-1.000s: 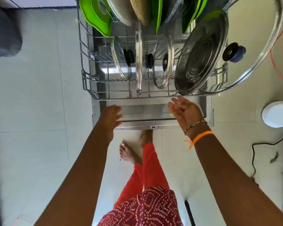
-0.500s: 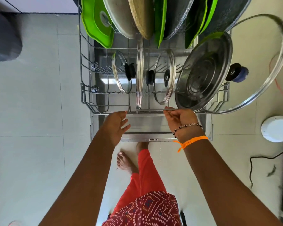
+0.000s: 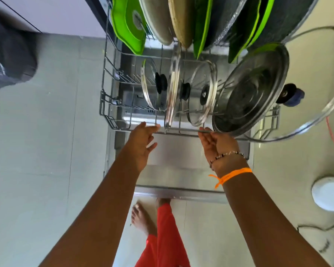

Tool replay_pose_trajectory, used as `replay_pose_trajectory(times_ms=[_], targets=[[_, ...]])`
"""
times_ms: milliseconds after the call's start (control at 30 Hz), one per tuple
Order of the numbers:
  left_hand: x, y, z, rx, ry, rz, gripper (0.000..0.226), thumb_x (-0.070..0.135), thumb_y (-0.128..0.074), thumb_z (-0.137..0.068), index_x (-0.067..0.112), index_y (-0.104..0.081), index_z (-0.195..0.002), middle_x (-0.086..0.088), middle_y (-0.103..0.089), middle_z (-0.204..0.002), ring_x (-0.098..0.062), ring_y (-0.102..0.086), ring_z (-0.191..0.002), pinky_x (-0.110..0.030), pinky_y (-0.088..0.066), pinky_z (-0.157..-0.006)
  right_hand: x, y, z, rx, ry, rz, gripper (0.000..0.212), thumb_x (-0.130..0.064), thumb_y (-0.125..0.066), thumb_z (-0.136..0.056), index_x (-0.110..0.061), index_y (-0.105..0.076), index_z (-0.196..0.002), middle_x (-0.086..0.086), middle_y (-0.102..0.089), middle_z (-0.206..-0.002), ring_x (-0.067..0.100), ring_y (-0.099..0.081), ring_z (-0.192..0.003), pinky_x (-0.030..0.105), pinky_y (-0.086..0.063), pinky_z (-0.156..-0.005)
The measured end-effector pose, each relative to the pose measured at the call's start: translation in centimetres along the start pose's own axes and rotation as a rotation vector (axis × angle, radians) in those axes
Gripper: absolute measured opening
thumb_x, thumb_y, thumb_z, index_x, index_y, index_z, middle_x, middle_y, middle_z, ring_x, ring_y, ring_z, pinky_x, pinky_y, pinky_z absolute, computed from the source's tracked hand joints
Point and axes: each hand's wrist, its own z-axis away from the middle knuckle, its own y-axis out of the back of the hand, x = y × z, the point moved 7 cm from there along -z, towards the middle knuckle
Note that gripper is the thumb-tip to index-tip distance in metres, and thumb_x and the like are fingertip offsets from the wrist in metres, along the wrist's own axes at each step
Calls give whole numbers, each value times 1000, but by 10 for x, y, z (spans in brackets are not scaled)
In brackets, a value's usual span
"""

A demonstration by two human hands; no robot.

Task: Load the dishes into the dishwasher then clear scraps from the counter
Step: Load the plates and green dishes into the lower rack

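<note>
Reaching forward from the open air of a second ago, the left hand (image 3: 141, 143) and right hand (image 3: 218, 143) now meet the loaded rack's (image 3: 112, 120) front rail, fingers straight and unclasped. The rack sits farther over the dishwasher door (image 3: 177, 170), so loading looks finished; scraps remain.

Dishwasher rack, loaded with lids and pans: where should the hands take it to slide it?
Probably the front rim wire of the rack, from the near side, one hand each side of centre. It runs bare and level across the front, below the standing lids. The left hand and right hand already reach it there.
</note>
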Motion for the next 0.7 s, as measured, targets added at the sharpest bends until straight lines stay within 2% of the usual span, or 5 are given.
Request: replay_pose_trajectory(times_ms=[167,333,433,600,700], targets=[[22,-19,-15,58,-116,-26,54,7,-63,-84,24,-44,-132,-12,-46,-139,-27,-47,-121,-40,-36,-106,-19,-26,-21,-84,94,48,18,6,-32,-96,-2,-48,-96,10,-58,-83,13,-66,-51,38,-49,-87],[45,-38,-33,122,-286,-18,62,0,-68,-78,17,-44,-133,-17,-57,-120,-29,-55,-110,-33,-38,-95,-36,-57,-47,-185,153,46,22,5,-33,-97,-3,-52,-89,-1,-69,-58,11,-68,-52,34,-50,-79],[61,-50,-48,95,-363,-77,65,-6,-68,-75,15,-43,-132,-26,-48,-134,-37,-48,-123,-40,-42,-102,-51,-81,-56,-216,211,77,25,3,-33,-97,-5,-53,-83,1,-69,-58,11,-67,-50,35,-50,-79],[88,-67,-68,88,-378,-120,71,-6,-61,-82,13,-28,-143,-6,-43,-142,-5,-55,-82,-2,-43,-50,-77,-119,-79,-249,166,117,24,-3,-26,-100,-4,-49,-91,12,-65,-85,22,-66,-70,36,-48,-88],[109,-85,-78,59,-383,-340,70,6,-63,-86,13,-25,-145,-5,-29,-151,-15,-46,-115,-12,-45,-83,-92,-141,-84,-261,145,128,29,-1,-25,-100,-5,-47,-82,7,-68,-57,16,-66,-50,30,-54,-68]])
